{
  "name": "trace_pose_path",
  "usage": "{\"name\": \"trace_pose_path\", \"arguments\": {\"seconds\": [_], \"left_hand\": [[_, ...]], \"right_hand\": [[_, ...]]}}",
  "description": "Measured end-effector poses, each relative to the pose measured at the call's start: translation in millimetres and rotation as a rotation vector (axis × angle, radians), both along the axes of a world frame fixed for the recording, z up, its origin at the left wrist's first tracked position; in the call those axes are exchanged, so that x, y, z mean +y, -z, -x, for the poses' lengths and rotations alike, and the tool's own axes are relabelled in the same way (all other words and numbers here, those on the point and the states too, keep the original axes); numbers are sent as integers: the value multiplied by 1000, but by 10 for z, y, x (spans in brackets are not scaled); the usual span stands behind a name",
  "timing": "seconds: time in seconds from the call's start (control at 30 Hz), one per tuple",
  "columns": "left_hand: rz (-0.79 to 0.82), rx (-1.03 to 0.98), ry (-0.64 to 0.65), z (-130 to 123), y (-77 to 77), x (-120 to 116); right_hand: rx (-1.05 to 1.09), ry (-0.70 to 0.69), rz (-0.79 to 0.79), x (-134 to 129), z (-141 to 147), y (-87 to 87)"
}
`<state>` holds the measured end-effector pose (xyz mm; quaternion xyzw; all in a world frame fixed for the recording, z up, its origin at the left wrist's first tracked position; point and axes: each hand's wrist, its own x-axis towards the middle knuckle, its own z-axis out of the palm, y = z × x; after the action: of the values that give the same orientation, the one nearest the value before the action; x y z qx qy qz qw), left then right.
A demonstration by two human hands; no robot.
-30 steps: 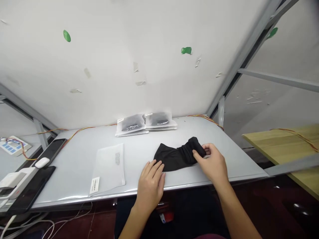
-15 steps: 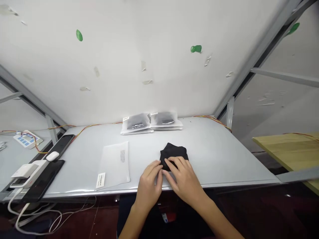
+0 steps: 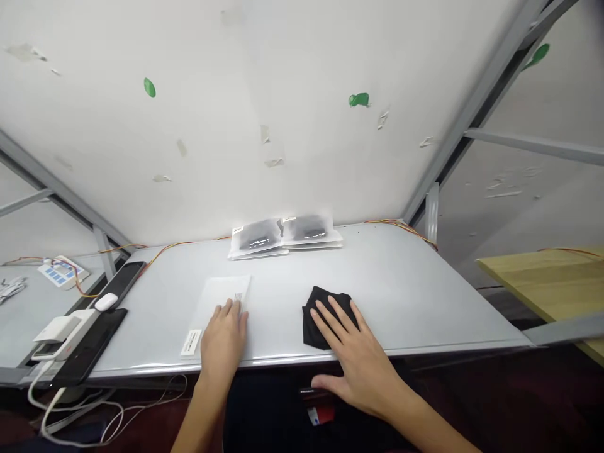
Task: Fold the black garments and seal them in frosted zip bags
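Observation:
A folded black cloth (image 3: 314, 321) lies near the table's front edge. My right hand (image 3: 358, 358) rests on its right part with the fingers spread, the thumb off the table's edge. To the left, a flat translucent bag (image 3: 214, 292) with a white label lies on the table. My left hand (image 3: 224, 340) is on the bag's right side, fingertips on its printed text; its fingers are slightly bent and grip nothing visible.
Filled translucent bags (image 3: 259, 238) lie in two stacks by the wall. At the left are a dark phone (image 3: 97, 336), a white charger (image 3: 70, 333), a white case (image 3: 106, 302) and cables. Metal frame bars (image 3: 467, 119) flank the grey table (image 3: 415, 289).
My left hand has let go of the black cloth and moved left onto the flat bag. My right hand has opened and flattened on the cloth, which now lies more spread out.

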<state>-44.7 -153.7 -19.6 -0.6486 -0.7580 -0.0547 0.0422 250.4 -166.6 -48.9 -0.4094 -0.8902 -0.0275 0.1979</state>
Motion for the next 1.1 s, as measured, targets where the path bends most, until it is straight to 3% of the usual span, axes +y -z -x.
{"name": "trace_pose_path", "arguments": {"seconds": [0.13, 0.23, 0.3, 0.43, 0.53, 0.6, 0.67, 0.73, 0.8, 0.87, 0.93, 1.0, 1.1], "left_hand": [[93, -50, 157, -29, -106, -206], [160, -72, 268, -72, -273, -302], [172, -57, 335, -106, -385, -305], [186, -11, 474, -169, -531, -203], [141, -46, 567, -245, -588, -89], [112, -70, 611, -325, -627, -10], [111, -100, 658, -414, -679, 68], [124, -178, 718, -487, -743, 140], [148, -312, 810, -525, -802, 201], [166, -406, 900, -531, -832, 250], [178, -399, 946, -523, -822, 282], [193, -339, 952, -525, -785, 294], [217, -268, 956, -565, -740, 284]], "right_hand": [[72, -81, -166, -271, -227, 153], [338, -89, -63, -370, -384, 166], [656, 62, 143, -360, -432, 52], [1485, 588, 527, -190, -369, -367], [1822, 607, 551, -80, -224, -627], [1746, 557, 309, -73, -108, -707], [1488, 423, -31, -97, 3, -721], [1175, 130, -236, -96, 98, -687], [868, -222, -322, -25, 172, -607], [578, -465, -410, 115, 225, -483], [405, -519, -482, 283, 259, -335], [304, -489, -495, 426, 277, -208], [148, -404, -403, 531, 312, -121]]}}
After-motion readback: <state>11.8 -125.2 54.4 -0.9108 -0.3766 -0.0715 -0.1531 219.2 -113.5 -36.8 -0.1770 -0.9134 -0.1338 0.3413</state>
